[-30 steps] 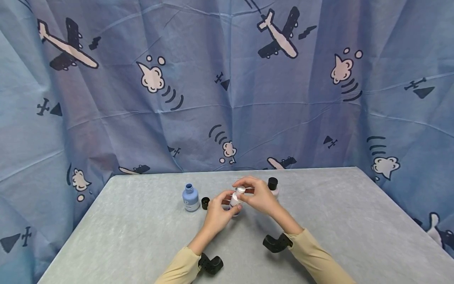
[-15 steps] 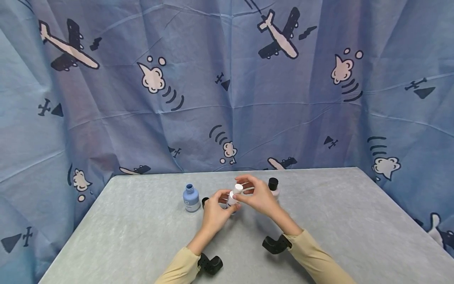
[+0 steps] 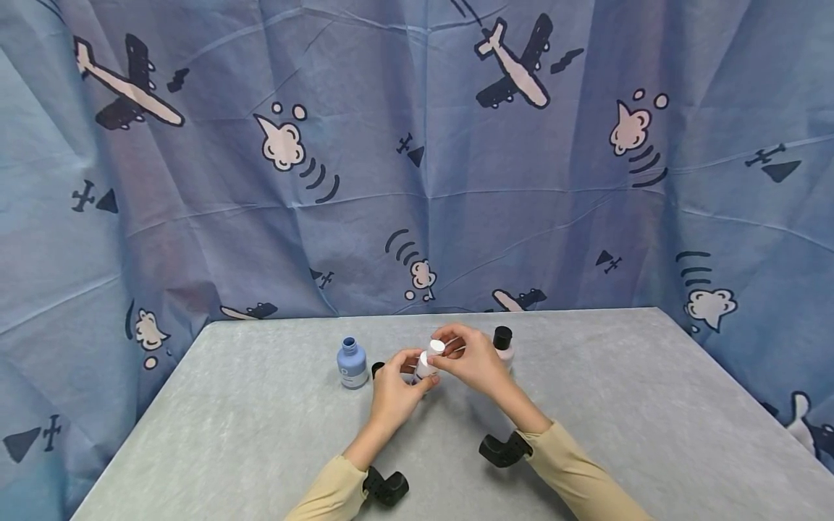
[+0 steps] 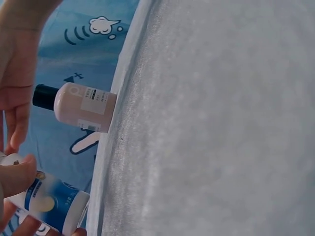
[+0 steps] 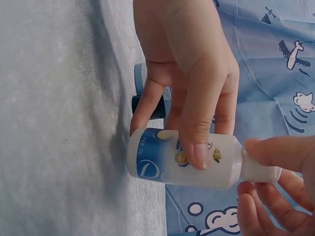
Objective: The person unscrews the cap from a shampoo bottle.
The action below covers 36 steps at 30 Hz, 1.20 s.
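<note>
Near the middle of the table, my left hand (image 3: 393, 394) grips a small white bottle (image 5: 224, 162) with a blue printed label, thumb on the near side and fingers behind. Its white cap (image 3: 436, 348) is pinched between the thumb and fingers of my right hand (image 3: 477, 365). In the head view the bottle leans a little, its top toward the right. The right wrist view shows the cap (image 5: 261, 170) at the bottle's neck. Part of the label is covered by my left thumb (image 5: 201, 147).
An uncapped blue bottle (image 3: 352, 366) stands to the left, with a loose black cap (image 3: 378, 368) partly hidden behind my left hand. Behind my right hand is a pale pink bottle (image 4: 81, 105) with a black cap. A printed blue curtain (image 3: 417, 166) hangs behind the table (image 3: 260, 420).
Both hands and the white bottle have shifted slightly left, and the bottle leans more. The loose black cap is now more covered by my left hand.
</note>
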Tool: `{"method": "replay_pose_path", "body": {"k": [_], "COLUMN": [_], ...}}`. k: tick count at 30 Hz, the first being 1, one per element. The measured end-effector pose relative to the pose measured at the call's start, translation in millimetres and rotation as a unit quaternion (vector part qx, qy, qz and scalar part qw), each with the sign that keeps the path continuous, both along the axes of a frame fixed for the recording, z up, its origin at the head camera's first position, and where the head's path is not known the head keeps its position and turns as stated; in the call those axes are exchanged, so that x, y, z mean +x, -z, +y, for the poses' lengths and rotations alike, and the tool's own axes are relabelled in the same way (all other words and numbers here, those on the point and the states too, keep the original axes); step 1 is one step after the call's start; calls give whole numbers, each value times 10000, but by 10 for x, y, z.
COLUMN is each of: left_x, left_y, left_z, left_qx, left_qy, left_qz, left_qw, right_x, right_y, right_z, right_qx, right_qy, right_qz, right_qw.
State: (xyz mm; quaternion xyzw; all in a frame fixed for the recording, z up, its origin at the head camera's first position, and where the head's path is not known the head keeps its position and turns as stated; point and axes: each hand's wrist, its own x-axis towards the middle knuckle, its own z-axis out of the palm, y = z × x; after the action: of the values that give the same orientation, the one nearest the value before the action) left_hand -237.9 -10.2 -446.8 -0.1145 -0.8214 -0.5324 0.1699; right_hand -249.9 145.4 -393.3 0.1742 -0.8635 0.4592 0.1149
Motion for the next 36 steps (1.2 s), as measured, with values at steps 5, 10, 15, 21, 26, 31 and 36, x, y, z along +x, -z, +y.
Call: {"method": "replay_pose_path", "body": {"k": [5, 10, 15, 21, 26, 31, 36], "left_x": [-6, -7, -16, -11, -1, -3, -4], "left_y": [21, 29, 37, 39, 31, 37, 41], "left_z": [-5, -6, 3, 10, 2, -5, -7], "left_qx": [84, 81, 51, 5, -74, -57, -64], "left_qy": [202, 408, 546, 694, 604, 572, 257], "left_qz": [25, -46, -53, 5, -29, -54, 146], "left_qw": [9998, 9991, 9985, 9976, 9981, 9983, 9995], "right_x": [-1, 4, 7, 3, -1, -1, 6], "right_y": [1, 5, 6, 8, 13, 12, 11], "right_z": [4, 16, 7, 1, 3, -2, -17], "right_qx": [-69, -32, -101, -152, -191, -215, -89], "right_qy": [-276, -438, -472, -506, -477, -563, -352], "right_qz": [108, 212, 222, 233, 166, 132, 179], "right_qw": [9995, 9988, 9986, 9983, 9985, 9981, 9992]}}
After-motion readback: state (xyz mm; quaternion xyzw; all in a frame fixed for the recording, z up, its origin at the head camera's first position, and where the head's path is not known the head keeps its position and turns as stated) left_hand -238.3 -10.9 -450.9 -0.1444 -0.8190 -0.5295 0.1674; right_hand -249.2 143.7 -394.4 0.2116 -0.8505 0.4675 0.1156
